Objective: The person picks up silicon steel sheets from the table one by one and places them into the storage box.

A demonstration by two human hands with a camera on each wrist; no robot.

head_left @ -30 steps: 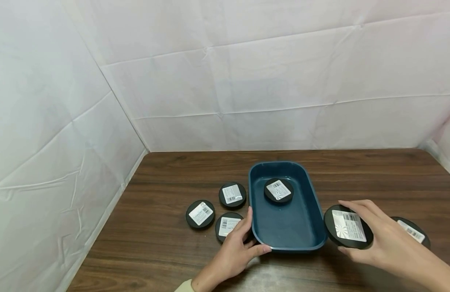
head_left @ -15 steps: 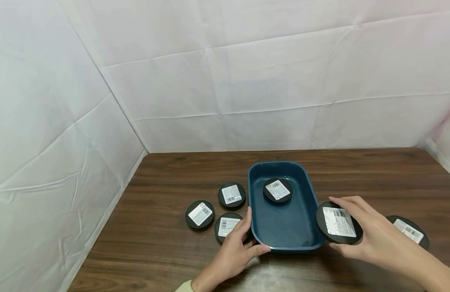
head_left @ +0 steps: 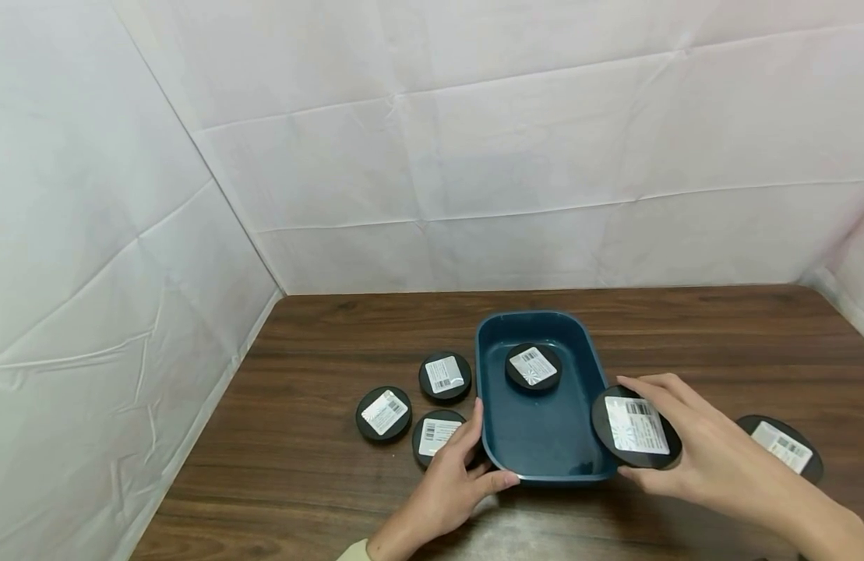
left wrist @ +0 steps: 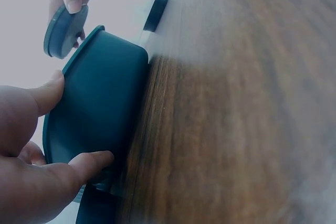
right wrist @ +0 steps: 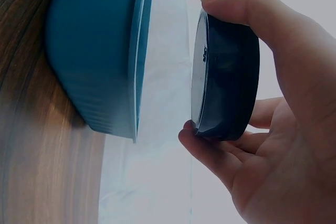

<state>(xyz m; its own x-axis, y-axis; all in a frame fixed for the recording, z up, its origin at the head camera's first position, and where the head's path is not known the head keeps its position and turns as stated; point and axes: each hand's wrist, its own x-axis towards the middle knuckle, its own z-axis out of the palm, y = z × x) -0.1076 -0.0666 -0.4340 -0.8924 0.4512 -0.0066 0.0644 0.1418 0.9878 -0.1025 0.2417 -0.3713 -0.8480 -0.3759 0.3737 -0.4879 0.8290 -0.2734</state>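
Note:
A dark blue rectangular bin (head_left: 544, 448) stands on the wooden table. My left hand (head_left: 449, 487) holds its near left corner, thumb at the front rim and fingers along the left side. In my right hand (head_left: 712, 440) is a round black container (head_left: 635, 428) with a white barcode label on top, pinched between thumb and fingers. In the head view it overlaps the bin's right rim; the right wrist view shows it raised above rim level, apart from the bin (right wrist: 97, 51). Another black container (head_left: 533, 367) lies inside the bin, near the back.
Left of the bin lie three more labelled black containers: one at the back (head_left: 445, 377), one farther left (head_left: 383, 414), and one (head_left: 434, 438) partly behind my left hand. Another black container (head_left: 782, 446) sits at the right, partly covered by my right forearm. White sheets (head_left: 432, 156) hang behind the table.
My right hand has moved left with its black container, from beside the bin to over its right rim. The left hand and the bin stay in place.

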